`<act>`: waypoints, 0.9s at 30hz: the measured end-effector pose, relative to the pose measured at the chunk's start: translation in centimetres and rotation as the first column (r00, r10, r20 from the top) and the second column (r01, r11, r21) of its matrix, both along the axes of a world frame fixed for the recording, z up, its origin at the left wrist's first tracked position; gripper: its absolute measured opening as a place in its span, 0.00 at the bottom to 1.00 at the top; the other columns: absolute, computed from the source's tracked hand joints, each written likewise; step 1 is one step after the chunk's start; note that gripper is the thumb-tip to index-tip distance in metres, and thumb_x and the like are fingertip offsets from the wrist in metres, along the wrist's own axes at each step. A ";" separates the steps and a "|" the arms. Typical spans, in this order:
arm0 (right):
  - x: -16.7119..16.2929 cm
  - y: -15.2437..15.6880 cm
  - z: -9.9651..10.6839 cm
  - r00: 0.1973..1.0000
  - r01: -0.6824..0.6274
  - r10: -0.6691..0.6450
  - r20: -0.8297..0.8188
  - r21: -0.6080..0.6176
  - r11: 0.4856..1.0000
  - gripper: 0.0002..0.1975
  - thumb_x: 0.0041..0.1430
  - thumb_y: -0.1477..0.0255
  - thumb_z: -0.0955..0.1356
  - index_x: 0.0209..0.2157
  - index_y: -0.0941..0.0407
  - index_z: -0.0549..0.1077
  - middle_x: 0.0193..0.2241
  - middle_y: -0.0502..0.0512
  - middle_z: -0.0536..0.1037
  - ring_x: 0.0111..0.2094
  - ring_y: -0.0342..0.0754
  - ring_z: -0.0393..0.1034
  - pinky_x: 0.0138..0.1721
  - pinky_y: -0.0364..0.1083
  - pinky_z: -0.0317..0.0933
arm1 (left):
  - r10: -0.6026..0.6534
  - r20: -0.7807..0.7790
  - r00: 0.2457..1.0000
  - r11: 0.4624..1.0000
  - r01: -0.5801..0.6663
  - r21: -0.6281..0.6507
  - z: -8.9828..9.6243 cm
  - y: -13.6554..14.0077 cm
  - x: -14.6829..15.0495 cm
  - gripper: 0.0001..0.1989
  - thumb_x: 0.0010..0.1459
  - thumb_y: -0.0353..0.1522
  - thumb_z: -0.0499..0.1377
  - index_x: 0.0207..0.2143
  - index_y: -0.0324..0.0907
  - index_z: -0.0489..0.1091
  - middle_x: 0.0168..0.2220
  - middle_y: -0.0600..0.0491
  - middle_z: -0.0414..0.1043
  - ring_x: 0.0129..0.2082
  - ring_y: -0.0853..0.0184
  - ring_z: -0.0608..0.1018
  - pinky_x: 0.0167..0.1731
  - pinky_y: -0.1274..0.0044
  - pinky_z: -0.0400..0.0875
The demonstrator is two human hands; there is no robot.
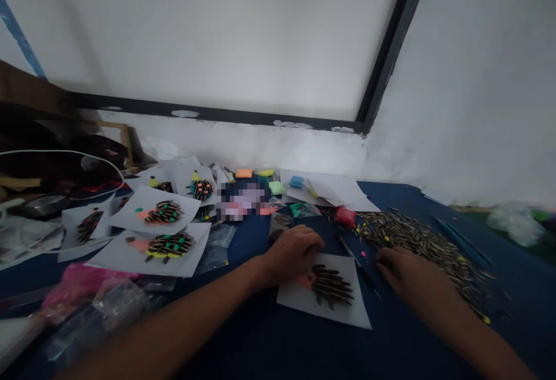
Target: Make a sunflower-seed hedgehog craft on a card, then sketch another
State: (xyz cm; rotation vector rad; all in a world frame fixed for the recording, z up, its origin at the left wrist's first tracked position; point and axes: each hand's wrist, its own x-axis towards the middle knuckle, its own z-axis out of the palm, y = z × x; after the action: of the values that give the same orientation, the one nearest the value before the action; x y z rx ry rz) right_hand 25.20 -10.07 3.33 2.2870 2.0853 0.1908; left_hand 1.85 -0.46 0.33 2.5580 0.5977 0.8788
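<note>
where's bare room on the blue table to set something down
Bare blue tabletop shows between the forearms, nearer than the hedgehog sheet; a smaller patch lies beyond the seed pile, right of the white papers. Crowded: the left, with other hedgehog sheets and plastic bags.

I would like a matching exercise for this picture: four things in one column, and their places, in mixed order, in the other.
1. left hand
2. right hand
3. blue packet
4. pink plastic

A. on white sheets near the wall
B. beside clear plastic
C. at the seed pile's edge
D. over the nearest hedgehog picture's corner

Pairs: 1-D, 2-C, 3-A, 4-B
</note>
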 end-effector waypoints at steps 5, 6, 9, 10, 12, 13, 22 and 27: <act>-0.1 0.0 -0.3 0.999 -0.043 0.045 -0.029 0.087 0.995 0.11 0.58 0.72 0.61 0.32 0.55 0.75 0.31 0.56 0.77 0.30 0.51 0.73 0.28 0.45 0.59 | 0.008 -0.033 0.999 1.000 -0.008 0.017 0.2 -0.3 -0.1 0.11 0.58 0.21 0.51 0.34 0.37 0.72 0.33 0.49 0.73 0.35 0.68 0.73 0.38 0.76 0.68; -0.2 0.0 -0.4 0.997 -0.062 0.068 -0.048 0.123 0.990 0.12 0.59 0.72 0.61 0.33 0.54 0.76 0.31 0.56 0.78 0.30 0.51 0.74 0.28 0.45 0.59 | 0.012 -0.046 0.999 0.999 -0.011 0.032 0.2 -0.3 -0.1 0.11 0.58 0.21 0.51 0.34 0.37 0.72 0.33 0.49 0.73 0.35 0.68 0.73 0.38 0.76 0.68; -0.5 0.1 -0.8 0.985 -0.119 0.138 -0.100 0.179 0.977 0.14 0.60 0.72 0.59 0.33 0.54 0.76 0.31 0.56 0.79 0.30 0.50 0.74 0.30 0.45 0.62 | 0.029 -0.077 0.997 0.997 -0.024 0.071 0.3 -0.5 0.0 0.11 0.58 0.22 0.51 0.35 0.37 0.72 0.33 0.50 0.73 0.35 0.68 0.73 0.37 0.77 0.68; -0.5 0.2 -1.0 0.982 -0.137 0.157 -0.105 0.179 0.974 0.15 0.60 0.72 0.59 0.33 0.55 0.76 0.31 0.56 0.79 0.31 0.50 0.74 0.31 0.46 0.63 | 0.033 -0.084 0.996 0.996 -0.026 0.082 0.4 -0.5 0.0 0.11 0.58 0.22 0.51 0.35 0.37 0.72 0.33 0.50 0.73 0.35 0.68 0.73 0.37 0.77 0.68; -0.4 0.5 -1.3 0.976 -0.178 0.198 -0.092 0.186 0.966 0.16 0.60 0.74 0.58 0.35 0.56 0.77 0.33 0.58 0.79 0.34 0.51 0.74 0.34 0.47 0.65 | 0.032 -0.097 0.995 0.994 -0.022 0.103 0.6 -0.4 0.0 0.11 0.58 0.21 0.51 0.35 0.37 0.72 0.33 0.50 0.73 0.36 0.67 0.73 0.38 0.77 0.68; -0.2 0.6 -1.6 0.973 -0.198 0.218 -0.076 0.203 0.959 0.17 0.60 0.76 0.58 0.36 0.57 0.77 0.34 0.60 0.79 0.36 0.51 0.74 0.37 0.47 0.66 | 0.032 -0.100 0.994 0.993 -0.020 0.119 0.8 -0.3 0.0 0.11 0.58 0.21 0.51 0.35 0.37 0.72 0.33 0.49 0.73 0.36 0.67 0.73 0.38 0.77 0.68; 2.4 1.6 -2.7 0.975 -0.222 0.216 0.055 0.324 0.920 0.19 0.59 0.78 0.58 0.45 0.61 0.77 0.42 0.66 0.77 0.40 0.56 0.73 0.42 0.53 0.67 | 0.287 0.033 0.957 0.944 -0.289 0.161 1.0 0.8 -1.8 0.11 0.55 0.22 0.53 0.37 0.40 0.73 0.40 0.48 0.73 0.45 0.61 0.70 0.49 0.67 0.65; 2.4 1.4 -2.2 0.989 -0.146 0.145 0.022 0.280 0.949 0.20 0.61 0.77 0.57 0.47 0.63 0.76 0.44 0.67 0.77 0.41 0.57 0.73 0.43 0.54 0.66 | 0.330 0.011 0.944 0.936 -0.329 0.126 -0.1 0.6 -2.6 0.13 0.54 0.23 0.53 0.38 0.39 0.73 0.43 0.46 0.71 0.47 0.59 0.70 0.50 0.65 0.65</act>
State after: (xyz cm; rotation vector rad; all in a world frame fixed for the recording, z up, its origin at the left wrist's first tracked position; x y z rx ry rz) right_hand 27.64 -8.63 1.12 2.2704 2.3642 0.5265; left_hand -0.78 0.16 0.21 2.6183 1.0280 1.0421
